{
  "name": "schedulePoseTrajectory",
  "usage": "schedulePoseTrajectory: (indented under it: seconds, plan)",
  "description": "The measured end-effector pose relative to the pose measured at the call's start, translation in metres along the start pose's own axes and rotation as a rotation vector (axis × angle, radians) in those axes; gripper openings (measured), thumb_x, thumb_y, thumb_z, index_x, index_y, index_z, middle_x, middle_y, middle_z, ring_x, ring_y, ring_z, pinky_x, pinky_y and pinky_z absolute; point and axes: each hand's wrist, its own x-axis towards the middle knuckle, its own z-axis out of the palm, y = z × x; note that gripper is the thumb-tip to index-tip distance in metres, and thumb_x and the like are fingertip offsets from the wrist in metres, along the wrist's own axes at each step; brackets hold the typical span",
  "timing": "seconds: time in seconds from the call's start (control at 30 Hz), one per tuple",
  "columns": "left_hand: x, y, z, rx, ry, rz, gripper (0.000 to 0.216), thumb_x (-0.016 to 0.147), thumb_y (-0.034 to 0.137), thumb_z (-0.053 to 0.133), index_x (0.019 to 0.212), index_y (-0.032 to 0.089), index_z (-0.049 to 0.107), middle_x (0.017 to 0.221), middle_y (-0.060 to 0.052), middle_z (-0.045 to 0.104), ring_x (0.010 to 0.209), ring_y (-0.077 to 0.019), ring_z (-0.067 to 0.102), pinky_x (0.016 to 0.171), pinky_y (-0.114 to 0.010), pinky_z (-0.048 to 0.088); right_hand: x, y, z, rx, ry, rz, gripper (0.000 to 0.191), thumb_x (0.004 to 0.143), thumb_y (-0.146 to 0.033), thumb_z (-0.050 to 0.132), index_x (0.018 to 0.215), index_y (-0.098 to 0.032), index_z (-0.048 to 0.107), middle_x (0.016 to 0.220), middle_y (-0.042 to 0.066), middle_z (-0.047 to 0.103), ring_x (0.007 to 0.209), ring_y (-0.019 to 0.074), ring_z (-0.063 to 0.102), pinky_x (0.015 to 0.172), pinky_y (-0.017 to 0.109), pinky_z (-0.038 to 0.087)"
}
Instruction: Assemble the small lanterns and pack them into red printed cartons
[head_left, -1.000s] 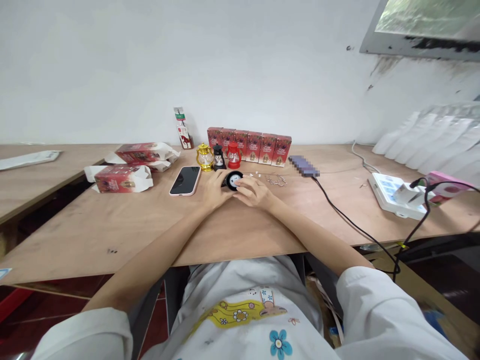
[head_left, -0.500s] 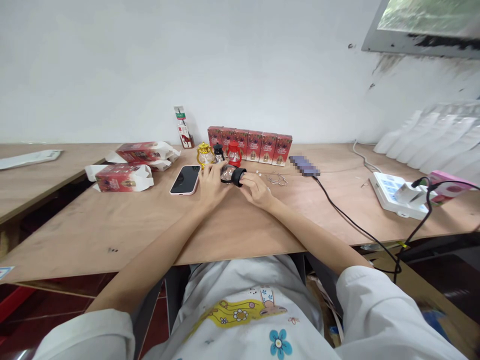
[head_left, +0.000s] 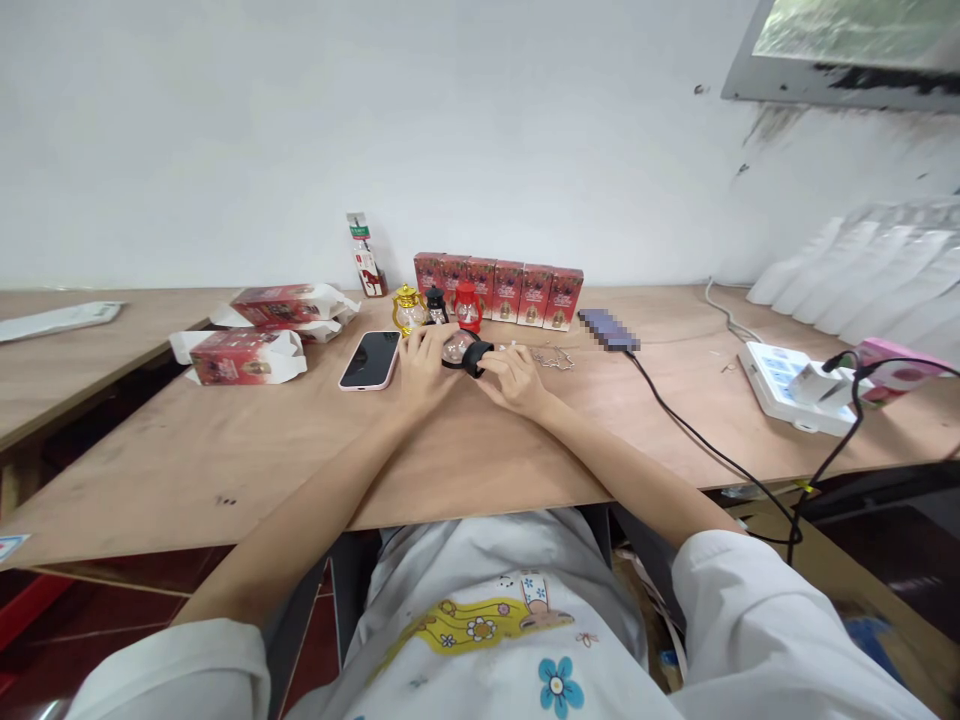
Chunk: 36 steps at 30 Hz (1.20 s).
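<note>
A small black lantern with a clear globe (head_left: 457,349) lies on its side between my two hands, above the table. My left hand (head_left: 424,370) is closed round its left part. At the black end on the right, the fingers of my right hand (head_left: 516,381) pinch it; some fingertips are hidden. Just behind my hands stand a gold lantern (head_left: 407,309), another black lantern (head_left: 436,304) and a red lantern (head_left: 468,307). Left of my left hand lies a phone with a pink rim (head_left: 370,360).
Several red boxes (head_left: 509,294) stand in a row by the wall, a bottle (head_left: 367,262) to their left. Opened red cartons (head_left: 244,358) lie at left. Thin wire pieces (head_left: 553,357), a cabled phone (head_left: 609,330) and a white power strip (head_left: 796,388) are at right.
My right hand's fingers have shifted slightly at the lantern's black end, which has turned or tilted a little. My left hand stays almost in place.
</note>
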Motion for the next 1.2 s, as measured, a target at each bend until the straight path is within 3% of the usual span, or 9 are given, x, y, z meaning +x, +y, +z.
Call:
schedulePoseTrajectory:
  seconds: [0.37,0.5,0.57,0.67,0.77,0.93,1.1,1.2]
  plan:
    - [0.0,0.003,-0.002,-0.021,-0.064,-0.072,0.046,0.084,0.04,0.065,0.125,0.024,0.052,0.123,-0.01,0.064,0.117,-0.0288,0.053,0.093,-0.041,0.036,-0.003,0.0,0.003,0.09,-0.027,0.061,0.014,0.096,-0.027,0.049,0.104,-0.019,0.056,0.099,0.008,0.07,0.086,0.0196,0.062,0.077,0.036,0.038]
    - [0.002,0.003,-0.004,-0.014,-0.124,-0.091,0.044,0.084,0.039,0.064,0.124,0.024,0.053,0.129,-0.01,0.061,0.119,-0.03,0.051,0.097,-0.044,0.034,-0.002,0.008,0.001,0.083,-0.095,0.043,0.018,0.095,-0.037,0.053,0.102,-0.02,0.057,0.096,0.006,0.071,0.087,0.02,0.061,0.082,0.037,0.039]
    - [0.002,0.002,-0.005,-0.008,-0.146,-0.108,0.046,0.083,0.036,0.065,0.125,0.023,0.052,0.129,-0.01,0.061,0.118,-0.0304,0.05,0.097,-0.044,0.033,-0.001,0.018,-0.002,0.066,-0.121,0.099,0.019,0.095,-0.039,0.052,0.101,-0.021,0.058,0.096,0.006,0.07,0.09,0.0206,0.061,0.086,0.038,0.039]
    - [0.002,0.001,-0.003,-0.003,-0.159,-0.15,0.048,0.081,0.032,0.065,0.126,0.022,0.051,0.128,-0.011,0.061,0.118,-0.0305,0.049,0.095,-0.043,0.034,-0.002,0.037,-0.011,-0.015,-0.152,0.308,0.019,0.099,-0.03,0.042,0.097,-0.02,0.059,0.095,0.009,0.069,0.096,0.0227,0.059,0.09,0.041,0.038]
    - [0.002,0.0,-0.001,0.002,-0.171,-0.145,0.047,0.081,0.034,0.065,0.124,0.021,0.052,0.127,-0.011,0.061,0.117,-0.0306,0.05,0.094,-0.043,0.035,-0.007,0.053,-0.019,-0.072,-0.331,0.451,0.02,0.097,-0.021,0.04,0.099,-0.016,0.059,0.096,0.013,0.069,0.102,0.0269,0.056,0.092,0.042,0.037]
    - [0.002,0.001,0.0,0.002,-0.184,-0.132,0.045,0.081,0.034,0.064,0.123,0.021,0.053,0.125,-0.012,0.062,0.115,-0.0303,0.05,0.092,-0.042,0.036,-0.016,0.061,-0.017,-0.113,-0.679,0.534,0.027,0.091,-0.014,0.045,0.116,-0.009,0.055,0.113,0.02,0.067,0.115,0.0323,0.053,0.093,0.043,0.038]
    - [0.003,0.003,-0.002,-0.006,-0.21,-0.134,0.046,0.08,0.033,0.064,0.123,0.021,0.053,0.126,-0.012,0.061,0.116,-0.0305,0.05,0.09,-0.041,0.037,-0.017,0.06,-0.013,-0.087,-0.813,0.623,0.033,0.093,-0.018,0.044,0.124,-0.009,0.051,0.127,0.02,0.061,0.122,0.0328,0.051,0.096,0.046,0.038]
    - [0.004,0.005,-0.003,-0.012,-0.233,-0.141,0.047,0.079,0.031,0.064,0.124,0.02,0.052,0.126,-0.012,0.061,0.115,-0.0304,0.05,0.09,-0.041,0.037,-0.015,0.062,-0.016,-0.03,-0.824,0.611,0.031,0.092,-0.014,0.042,0.121,-0.011,0.053,0.127,0.018,0.062,0.122,0.0308,0.051,0.095,0.044,0.038]
